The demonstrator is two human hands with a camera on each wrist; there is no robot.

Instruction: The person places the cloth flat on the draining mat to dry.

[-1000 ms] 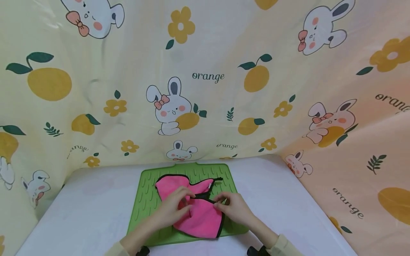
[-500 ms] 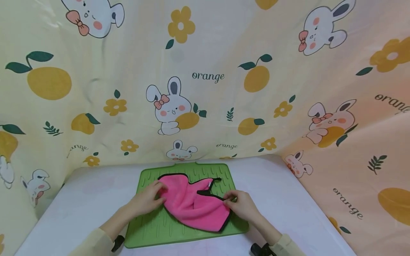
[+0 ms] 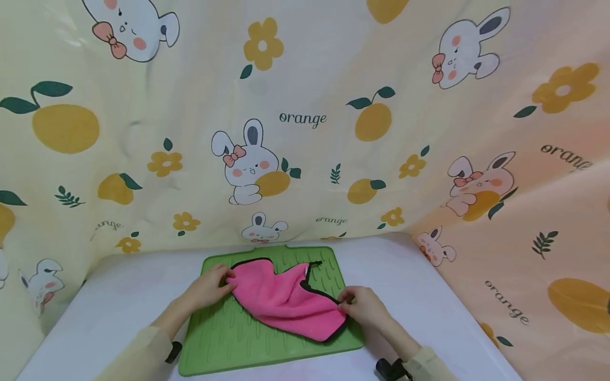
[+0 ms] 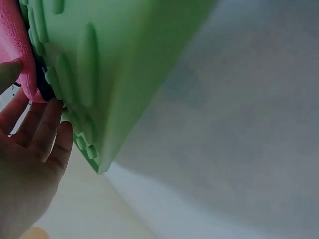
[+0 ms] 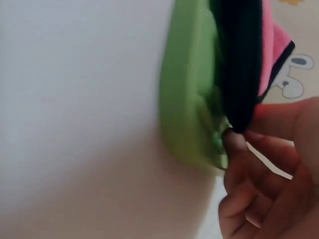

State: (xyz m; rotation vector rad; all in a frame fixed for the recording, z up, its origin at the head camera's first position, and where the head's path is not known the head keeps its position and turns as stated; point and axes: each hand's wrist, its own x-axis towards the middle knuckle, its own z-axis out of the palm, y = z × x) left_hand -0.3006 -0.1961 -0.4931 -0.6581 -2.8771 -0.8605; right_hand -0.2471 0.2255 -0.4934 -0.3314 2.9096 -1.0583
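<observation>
A pink fleecy piece of cloth with black edging lies spread and wrinkled over a green ridged mat. A short black tab sticks out at its upper right, and its upper edge has a notch. My left hand pinches the cloth's left edge; in the left wrist view the thumb lies on the pink side, with the fingers at the black edge. At the right end, my right hand pinches the black-trimmed edge between thumb and fingers. The right wrist view shows the cloth's dark underside lifted off the mat there.
The mat lies on a white-covered table. A cream curtain printed with rabbits and oranges hangs behind the table and along its sides. Black wrist straps show at both sleeves.
My left hand has gone from the cloth's middle to its left edge. The right hand has moved right, drawing the cloth wider and flatter. The head view has shifted slightly.
</observation>
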